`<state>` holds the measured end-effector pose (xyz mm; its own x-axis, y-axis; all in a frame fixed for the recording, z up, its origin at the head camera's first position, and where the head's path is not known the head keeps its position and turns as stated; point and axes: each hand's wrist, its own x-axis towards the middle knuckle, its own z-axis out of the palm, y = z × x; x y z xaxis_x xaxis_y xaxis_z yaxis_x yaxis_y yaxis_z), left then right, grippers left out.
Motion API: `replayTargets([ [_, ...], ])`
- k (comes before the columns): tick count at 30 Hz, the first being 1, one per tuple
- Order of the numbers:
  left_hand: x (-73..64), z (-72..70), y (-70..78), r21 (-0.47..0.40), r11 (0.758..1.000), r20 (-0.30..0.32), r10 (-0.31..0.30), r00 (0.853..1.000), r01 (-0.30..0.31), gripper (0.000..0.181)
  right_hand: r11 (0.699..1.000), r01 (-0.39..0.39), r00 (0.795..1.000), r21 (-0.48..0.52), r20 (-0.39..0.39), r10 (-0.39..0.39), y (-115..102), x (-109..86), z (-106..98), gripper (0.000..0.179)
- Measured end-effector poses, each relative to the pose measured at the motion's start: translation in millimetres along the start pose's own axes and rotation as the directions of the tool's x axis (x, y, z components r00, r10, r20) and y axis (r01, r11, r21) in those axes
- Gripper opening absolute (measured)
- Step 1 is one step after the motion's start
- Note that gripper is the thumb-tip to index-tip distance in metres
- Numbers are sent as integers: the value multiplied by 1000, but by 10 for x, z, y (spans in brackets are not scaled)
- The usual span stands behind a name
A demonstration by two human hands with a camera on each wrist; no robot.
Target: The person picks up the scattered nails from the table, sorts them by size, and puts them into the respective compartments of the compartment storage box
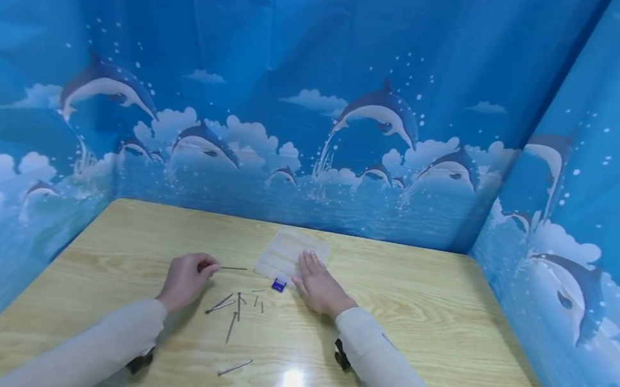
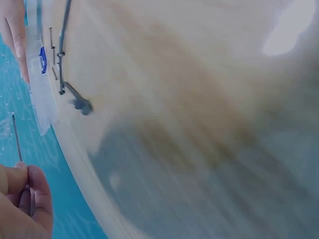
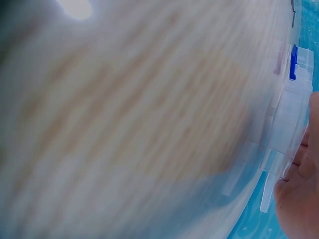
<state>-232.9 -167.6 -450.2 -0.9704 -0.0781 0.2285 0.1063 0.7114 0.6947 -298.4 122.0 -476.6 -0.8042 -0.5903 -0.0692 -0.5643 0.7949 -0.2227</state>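
My left hand [image 1: 187, 280] pinches a long thin nail [image 1: 234, 268] between thumb and fingertips, its far end pointing right toward a clear plastic box [image 1: 276, 260]. The same nail [image 2: 17, 137] stands up from the fingertips in the left wrist view. My right hand [image 1: 323, 287] rests with fairly straight fingers on the right side of the box. A blue latch [image 1: 279, 284] shows at the box's near edge. In the right wrist view the box [image 3: 289, 117] lies beside the palm; the contents are too unclear to tell.
Several long nails [image 1: 238, 307] lie loosely grouped between the hands, with smaller nails [image 1: 256, 301] to their right. One separate nail [image 1: 234, 367] lies nearer the front of the wooden table [image 1: 420, 336]. A blue dolphin-print curtain [image 1: 273, 118] stands behind and along the sides.
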Motion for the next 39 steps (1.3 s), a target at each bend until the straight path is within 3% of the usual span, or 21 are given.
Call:
replayTargets([
  [6,181,169,150,-38,999,-8,15,1000,-16,14,1000,1,1000,2,5,-1,3,14,0,62],
  [15,387,353,346,-90,996,17,-7,1000,9,15,1000,8,1000,-18,5,-7,4,39,4,60],
  [23,556,512,332,-105,994,33,-6,999,10,12,1000,3,1000,-11,6,-3,-9,22,-8,60],
  [29,650,653,366,-46,999,34,-9,999,10,9,1000,2,1000,-5,2,-2,-11,6,-7,60],
  [39,703,831,500,24,987,55,-159,986,158,9,1000,-5,1000,-12,-4,5,-13,-1,-2,60],
])
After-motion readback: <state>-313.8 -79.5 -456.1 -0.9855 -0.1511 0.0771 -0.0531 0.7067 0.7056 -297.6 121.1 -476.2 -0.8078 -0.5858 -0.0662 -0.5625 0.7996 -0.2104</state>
